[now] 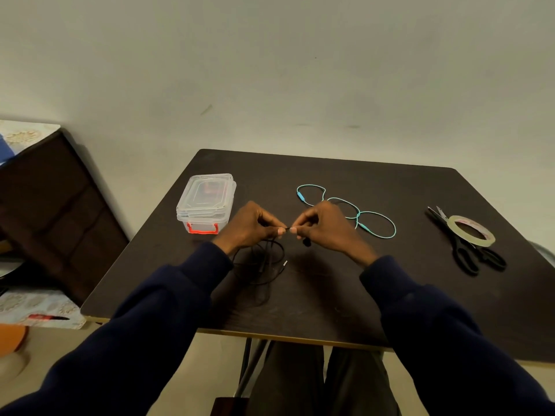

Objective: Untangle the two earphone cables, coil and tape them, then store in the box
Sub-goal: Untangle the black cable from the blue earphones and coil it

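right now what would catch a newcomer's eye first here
Both hands, left hand and right hand, meet mid-table, pinching a black earphone cable between them. Behind the right hand the turquoise earphone cable lies loose; a clear lidded box sits far left.

Two cables [345, 210], one box [206, 202], scissors [468, 250], tape [471, 230].

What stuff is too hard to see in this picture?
Head view only:
- Black cable: dark against the dark table; its loops blur together.
- Box: the lid blurs what is inside.
- Scissors: the tape roll covers part of the blades.
- Teal cable: the right hand hides part.
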Tool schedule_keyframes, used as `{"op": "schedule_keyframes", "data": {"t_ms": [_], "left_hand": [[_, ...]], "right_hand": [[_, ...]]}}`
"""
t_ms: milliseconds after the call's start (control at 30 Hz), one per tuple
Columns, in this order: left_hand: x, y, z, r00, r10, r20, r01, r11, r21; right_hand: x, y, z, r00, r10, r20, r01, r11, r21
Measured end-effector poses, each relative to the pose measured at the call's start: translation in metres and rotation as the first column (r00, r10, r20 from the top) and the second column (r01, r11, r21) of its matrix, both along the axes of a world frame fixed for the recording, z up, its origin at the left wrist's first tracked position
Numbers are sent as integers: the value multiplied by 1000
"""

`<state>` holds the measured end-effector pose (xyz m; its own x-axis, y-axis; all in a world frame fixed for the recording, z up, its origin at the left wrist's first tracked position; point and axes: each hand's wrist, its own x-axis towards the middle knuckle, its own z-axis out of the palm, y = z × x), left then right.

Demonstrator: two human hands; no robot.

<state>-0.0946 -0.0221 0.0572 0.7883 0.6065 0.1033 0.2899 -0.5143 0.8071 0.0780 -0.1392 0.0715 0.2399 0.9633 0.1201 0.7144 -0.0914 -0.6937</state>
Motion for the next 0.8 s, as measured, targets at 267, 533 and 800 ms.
{"op": "schedule_keyframes", "data": {"t_ms": [267, 533, 800], "left_hand": [[-4, 1, -2, 977, 210, 23, -207, 931, 302], [-18, 3, -23, 943, 288, -167, -228, 924, 306], [-32, -5, -23, 953, 290, 90, -303, 927, 219]], "right_hand": [[-7, 10, -12, 988, -52, -142, 47, 998, -41], [-12, 4, -24, 999, -38, -19, 36, 997, -61], [-12, -22, -27, 999, 19, -36, -19, 1000, -8]]}}
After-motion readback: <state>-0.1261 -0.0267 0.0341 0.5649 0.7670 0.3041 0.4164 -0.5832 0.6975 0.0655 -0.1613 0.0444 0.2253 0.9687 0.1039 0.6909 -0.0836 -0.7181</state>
